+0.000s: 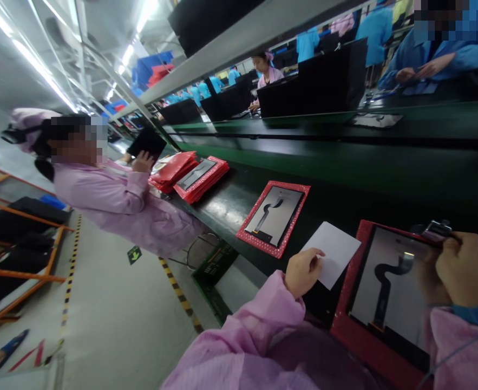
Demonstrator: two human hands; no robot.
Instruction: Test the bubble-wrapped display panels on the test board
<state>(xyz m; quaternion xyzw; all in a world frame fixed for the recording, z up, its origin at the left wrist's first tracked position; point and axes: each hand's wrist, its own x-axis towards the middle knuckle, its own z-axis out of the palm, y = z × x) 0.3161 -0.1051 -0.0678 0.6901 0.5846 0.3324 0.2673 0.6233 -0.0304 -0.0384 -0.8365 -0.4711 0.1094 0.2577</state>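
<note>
My left hand (303, 271) is closed at the near left edge of a white sheet of paper (336, 250), its fingers curled and pinching the sheet. My right hand (466, 271) is closed around a small shiny metal tool (437, 230), whose exact kind I cannot make out. That hand is above the right side of a display panel (397, 281) with a black ribbon cable (381, 295) on its grey back. Under the panel is a red bubble-wrap pouch (346, 303). A second panel (273, 214) on red bubble wrap (259, 246) lies left of the paper.
Stacked red pouches (202, 184) with a panel on top stand farther along the dark bench (222, 203). A co-worker in pink (104, 189) holds a dark panel (149, 143) at left. A green crate (210, 276) is below the bench edge. Other workers sit beyond the line.
</note>
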